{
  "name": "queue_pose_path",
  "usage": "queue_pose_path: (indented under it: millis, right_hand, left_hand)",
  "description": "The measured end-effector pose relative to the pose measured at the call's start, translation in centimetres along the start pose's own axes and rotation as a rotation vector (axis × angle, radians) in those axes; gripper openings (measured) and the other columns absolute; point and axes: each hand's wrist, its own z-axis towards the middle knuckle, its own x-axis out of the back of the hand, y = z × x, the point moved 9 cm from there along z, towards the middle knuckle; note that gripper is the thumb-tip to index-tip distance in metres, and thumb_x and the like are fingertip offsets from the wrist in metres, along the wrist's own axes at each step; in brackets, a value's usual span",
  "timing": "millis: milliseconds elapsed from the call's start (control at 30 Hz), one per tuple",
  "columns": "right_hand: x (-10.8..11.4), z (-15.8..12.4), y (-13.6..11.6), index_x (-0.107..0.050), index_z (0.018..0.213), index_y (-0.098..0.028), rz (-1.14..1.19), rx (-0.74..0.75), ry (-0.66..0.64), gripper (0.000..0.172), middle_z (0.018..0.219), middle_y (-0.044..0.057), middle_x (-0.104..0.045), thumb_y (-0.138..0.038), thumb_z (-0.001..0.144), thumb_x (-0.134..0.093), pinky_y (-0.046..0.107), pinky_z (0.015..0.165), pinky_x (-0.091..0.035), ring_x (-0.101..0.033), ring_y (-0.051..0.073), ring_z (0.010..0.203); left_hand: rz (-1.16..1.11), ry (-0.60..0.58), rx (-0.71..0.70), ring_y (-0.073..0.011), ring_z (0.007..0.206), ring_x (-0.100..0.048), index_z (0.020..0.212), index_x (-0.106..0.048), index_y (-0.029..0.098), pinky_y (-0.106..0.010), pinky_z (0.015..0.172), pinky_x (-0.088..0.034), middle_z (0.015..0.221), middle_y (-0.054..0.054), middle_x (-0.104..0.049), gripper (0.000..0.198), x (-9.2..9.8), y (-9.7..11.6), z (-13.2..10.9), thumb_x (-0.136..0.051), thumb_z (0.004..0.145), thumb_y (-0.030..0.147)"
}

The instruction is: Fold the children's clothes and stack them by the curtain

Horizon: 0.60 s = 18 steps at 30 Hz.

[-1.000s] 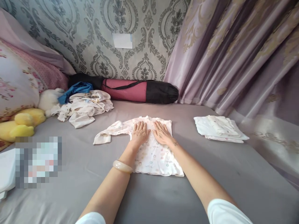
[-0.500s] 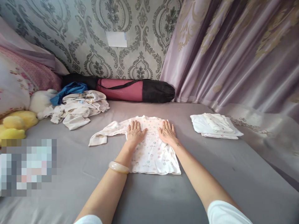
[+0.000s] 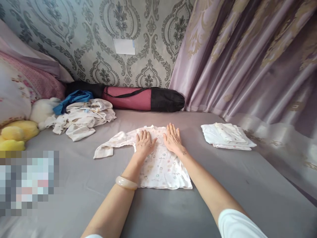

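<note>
A small white patterned top (image 3: 160,168) lies flat on the grey sheet in front of me, its left sleeve stretched out to the left. The right sleeve is not visible as a spread part. My left hand (image 3: 144,142) rests palm down on the left chest of the top, fingers apart. Flat on the upper right part lies my right hand (image 3: 172,138), fingers extended. Neither hand grips the cloth. A pale bangle (image 3: 126,182) sits on my left forearm.
Folded white clothes (image 3: 228,136) lie at the right. A crumpled clothes pile (image 3: 85,115) with a blue cloth (image 3: 74,100), and yellow plush toys (image 3: 18,132), are at the left. A pink and black rolled bag (image 3: 133,98) lies along the wall.
My right hand has slid slightly left and up across the top. My left hand has barely moved and still lies on the cloth.
</note>
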Motion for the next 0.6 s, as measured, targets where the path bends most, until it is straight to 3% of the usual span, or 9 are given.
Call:
queue_pose_path:
  millis: [167,367,467,600]
  right_hand:
    - [-1.4,0.5,-0.2,-0.026,0.150,-0.003,0.048,0.035,-0.155,0.063,0.158,0.016,-0.022,-0.039,0.099,-0.022,0.042,0.118,-0.009,-0.019,0.025,0.146]
    - [0.9,3.3,1.3,-0.048,0.138,-0.015,0.126,0.019,-0.060,0.048,0.141,0.012,-0.053,-0.022,0.099,-0.023,0.038,0.112,-0.021,-0.046,0.021,0.129]
    - [0.3,5.3,1.9,-0.050,0.138,-0.019,0.146,0.022,-0.130,0.046,0.137,0.009,-0.056,-0.019,0.097,-0.030,0.036,0.106,-0.028,-0.048,0.022,0.126]
    - [-0.3,7.2,2.1,-0.059,0.129,-0.024,0.152,0.039,-0.166,0.039,0.133,0.008,-0.059,-0.027,0.097,-0.037,0.038,0.104,-0.031,-0.046,0.025,0.126]
  left_hand:
    - [0.035,0.015,-0.069,-0.0340,0.146,-0.019,0.144,-0.039,0.006,-0.052,0.118,-0.011,0.154,-0.020,-0.031,0.061,0.1,0.8,-0.2,-0.030,0.097,0.044]
    - [0.074,-0.014,-0.084,-0.0344,0.144,-0.024,0.142,-0.041,0.007,-0.055,0.116,-0.015,0.153,-0.020,-0.034,0.058,-0.3,0.9,-0.4,-0.031,0.097,0.042]
    - [0.102,-0.011,-0.078,-0.0336,0.144,-0.025,0.143,-0.040,0.007,-0.056,0.116,-0.017,0.154,-0.019,-0.033,0.058,-0.3,0.9,-0.5,-0.029,0.097,0.042]
    - [0.135,-0.022,-0.070,-0.0327,0.145,-0.023,0.145,-0.038,0.010,-0.056,0.115,-0.018,0.155,-0.017,-0.031,0.059,-0.5,1.0,-0.6,-0.027,0.098,0.043]
